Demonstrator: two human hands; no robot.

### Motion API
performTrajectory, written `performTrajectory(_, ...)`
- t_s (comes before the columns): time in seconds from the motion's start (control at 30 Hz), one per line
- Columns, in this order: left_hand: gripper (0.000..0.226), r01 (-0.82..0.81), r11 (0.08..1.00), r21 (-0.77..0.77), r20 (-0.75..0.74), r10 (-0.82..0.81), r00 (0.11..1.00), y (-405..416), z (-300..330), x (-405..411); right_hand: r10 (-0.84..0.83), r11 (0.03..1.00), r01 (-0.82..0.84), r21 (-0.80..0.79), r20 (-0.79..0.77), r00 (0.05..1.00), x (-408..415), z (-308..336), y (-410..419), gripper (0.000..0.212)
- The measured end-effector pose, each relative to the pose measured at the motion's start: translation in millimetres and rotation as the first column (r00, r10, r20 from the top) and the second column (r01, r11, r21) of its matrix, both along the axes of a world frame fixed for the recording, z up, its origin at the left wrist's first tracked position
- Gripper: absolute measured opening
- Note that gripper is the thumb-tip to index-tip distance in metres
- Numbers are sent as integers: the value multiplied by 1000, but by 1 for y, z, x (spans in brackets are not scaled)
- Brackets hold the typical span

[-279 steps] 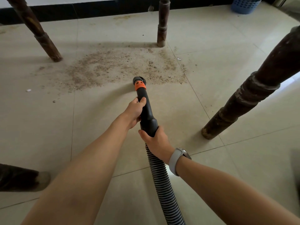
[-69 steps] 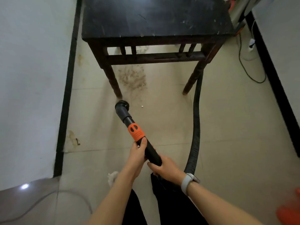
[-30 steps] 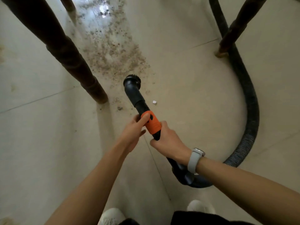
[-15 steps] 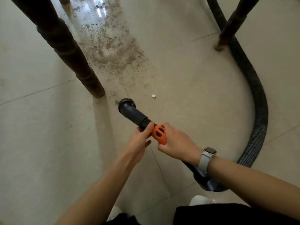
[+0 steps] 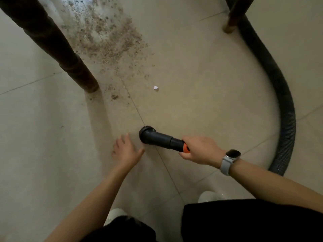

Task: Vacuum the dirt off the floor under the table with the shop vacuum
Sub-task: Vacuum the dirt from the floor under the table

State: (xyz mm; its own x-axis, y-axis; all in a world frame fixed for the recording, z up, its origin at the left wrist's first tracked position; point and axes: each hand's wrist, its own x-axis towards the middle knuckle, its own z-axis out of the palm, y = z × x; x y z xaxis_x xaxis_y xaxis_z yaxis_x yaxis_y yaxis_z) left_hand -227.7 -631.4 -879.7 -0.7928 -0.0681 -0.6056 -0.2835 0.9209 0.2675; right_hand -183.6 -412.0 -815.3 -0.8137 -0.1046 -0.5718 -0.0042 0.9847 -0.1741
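The black vacuum nozzle (image 5: 157,138) with a round brush head and an orange collar (image 5: 186,148) lies nearly level, its tip pointing left just above the floor. My right hand (image 5: 199,150) grips it at the orange collar. My left hand (image 5: 125,151) hovers with fingers spread just left of the brush head, holding nothing. A patch of brown dirt (image 5: 106,39) covers the tiles between the table legs, well beyond the nozzle. A small white scrap (image 5: 155,87) lies near the dirt's edge.
A dark table leg (image 5: 66,60) slants down at upper left; another leg (image 5: 233,18) stands at upper right. The ribbed black hose (image 5: 286,109) curves along the right side. My shoes (image 5: 208,197) and dark trousers fill the bottom edge.
My left hand has let go of the nozzle and spread beside the brush head. The nozzle has been drawn back from the dirt and turned level, tip pointing left.
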Motion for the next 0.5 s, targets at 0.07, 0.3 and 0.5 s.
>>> performTrajectory(0.07,96,83,996,-38,61,-81,995,-3,-5,4,4,999,1,38,-123,992,2,-3,-3,38)
performTrajectory(0.3,99,229,972,-60,113,-221,969,-19,-11,3,-83,995,93,43,-182,980,-22,-3,32,43)
performTrajectory(0.5,104,406,914,-1,-275,-391,879,2,-9,-1,-24,987,34,-156,68,997,-28,-5,23,42)
